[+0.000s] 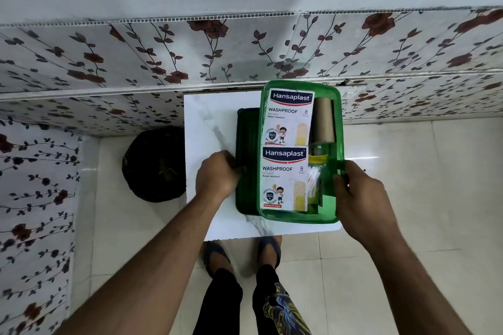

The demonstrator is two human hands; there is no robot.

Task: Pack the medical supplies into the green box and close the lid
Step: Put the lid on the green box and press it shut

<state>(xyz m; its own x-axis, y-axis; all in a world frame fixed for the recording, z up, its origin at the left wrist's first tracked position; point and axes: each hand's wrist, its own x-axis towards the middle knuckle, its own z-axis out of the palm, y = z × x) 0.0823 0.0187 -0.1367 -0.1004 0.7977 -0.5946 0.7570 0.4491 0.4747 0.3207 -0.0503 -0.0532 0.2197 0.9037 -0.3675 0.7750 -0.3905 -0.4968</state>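
Head view: both hands' grip on green box (299, 219), lid (246, 160).

The person is standing at the near edge of the tabletop (206, 122), both bare forearms reaching forward and slightly inward from the lower corners of the view. The left hand (217, 174) is lying knuckles up, fingers curling down over the left side of the dark green lid (246, 144). The right hand (362, 198) is gripping the right wall of the green box (333, 198), thumb pressing on the inner face and the fingers wrapping the outside. Both wrists are staying roughly straight. Below, two legs in dark trousers are ending in feet wearing sandals, toes pointing toward the tabletop.
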